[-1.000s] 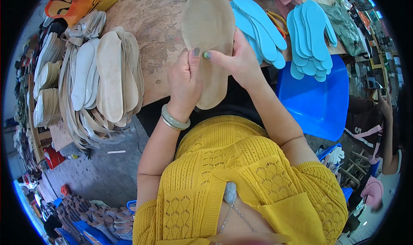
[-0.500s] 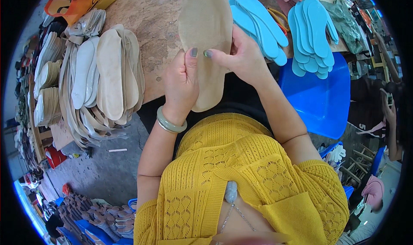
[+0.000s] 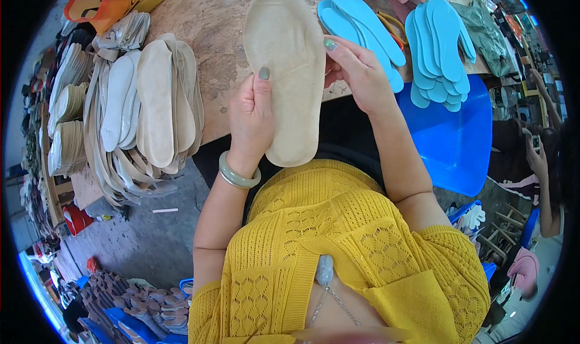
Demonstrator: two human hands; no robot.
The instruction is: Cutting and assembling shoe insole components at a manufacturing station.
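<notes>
A beige insole is held up in front of me, its broad end pointing away and its narrow end near my waist. My left hand is closed on its left edge, thumb lying on the top face and fingers out of sight behind. At the right edge, my right hand is closed, with thumb and forefinger together at the insole's rim and the other fingers curled below. Past that hand lie several light blue insoles on the wooden table.
More blue insoles overlap above a blue plastic tub at the right. Stacked beige insoles and white insoles hang over the table's left side. An orange bag lies far left. Another person's hand shows at far right.
My right thumb has come off the insole's face and moved to its right edge. The insole has shifted slightly toward me and left, showing more of its broad end.
</notes>
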